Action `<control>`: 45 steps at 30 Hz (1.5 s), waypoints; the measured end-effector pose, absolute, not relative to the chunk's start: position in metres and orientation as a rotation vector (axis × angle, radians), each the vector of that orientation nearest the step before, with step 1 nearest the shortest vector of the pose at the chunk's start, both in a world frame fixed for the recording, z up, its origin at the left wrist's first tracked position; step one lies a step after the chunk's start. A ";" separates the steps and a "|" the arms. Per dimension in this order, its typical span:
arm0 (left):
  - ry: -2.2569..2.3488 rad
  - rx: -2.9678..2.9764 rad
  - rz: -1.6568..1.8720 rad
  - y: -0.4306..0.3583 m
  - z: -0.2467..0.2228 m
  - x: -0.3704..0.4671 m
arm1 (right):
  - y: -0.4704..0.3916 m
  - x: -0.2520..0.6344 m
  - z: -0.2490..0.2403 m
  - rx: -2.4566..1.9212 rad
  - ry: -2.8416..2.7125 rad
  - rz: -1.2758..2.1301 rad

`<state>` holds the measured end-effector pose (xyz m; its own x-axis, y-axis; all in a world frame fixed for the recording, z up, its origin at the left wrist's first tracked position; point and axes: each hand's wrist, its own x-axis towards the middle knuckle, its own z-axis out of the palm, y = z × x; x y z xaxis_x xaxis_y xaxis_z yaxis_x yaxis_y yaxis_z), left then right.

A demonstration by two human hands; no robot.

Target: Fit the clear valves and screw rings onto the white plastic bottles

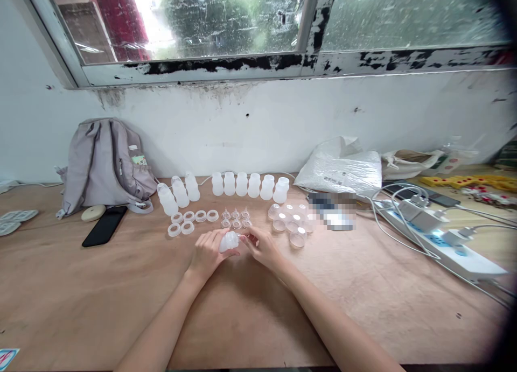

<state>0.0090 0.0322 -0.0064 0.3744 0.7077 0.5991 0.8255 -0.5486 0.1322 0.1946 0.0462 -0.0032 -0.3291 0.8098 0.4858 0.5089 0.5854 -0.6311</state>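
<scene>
My left hand [207, 252] is wrapped round a translucent white baby bottle [228, 242], which lies tilted with its top end toward the right. Close against that end, the fingers of my right hand [260, 246] are pinched together; whatever they grip is too small to make out. Just beyond my hands, clear bottle teats [236, 215] stand in two rows. White screw rings [188, 217] lie to their left, and clear dome caps [298, 237] are grouped to the right. Uncapped bottles [254, 186] stand in a line behind, with capped bottles [180, 191] to their left.
A grey backpack [100, 162] leans on the wall at left, near a black phone [104, 226] and a round cream object [93, 213]. On the right are a silvery plastic bag [343, 170] and a power strip [440, 243] with chargers and loose white cables.
</scene>
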 end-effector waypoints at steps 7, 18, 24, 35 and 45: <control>-1.384 -2.461 -0.913 0.032 -0.007 0.010 | 0.044 0.193 0.001 -1.047 -1.980 0.468; -1.348 -2.486 -0.917 0.032 -0.007 0.009 | 0.042 0.190 0.004 -1.117 -1.994 0.524; -1.342 -2.509 -0.882 0.032 -0.007 0.009 | 0.041 0.189 0.006 -1.095 -2.005 0.491; -1.319 -2.561 -0.856 0.031 -0.002 0.010 | 0.041 0.186 0.004 -1.173 -1.978 0.631; -1.823 -2.713 -1.143 0.030 0.012 0.001 | 0.043 0.191 0.016 -0.970 -1.519 1.054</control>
<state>0.0011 0.0303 0.0118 0.2475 0.9081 0.3378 0.6997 -0.4086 0.5861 0.1914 0.0427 0.0162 -0.1716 0.9441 0.2814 0.0662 0.2960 -0.9529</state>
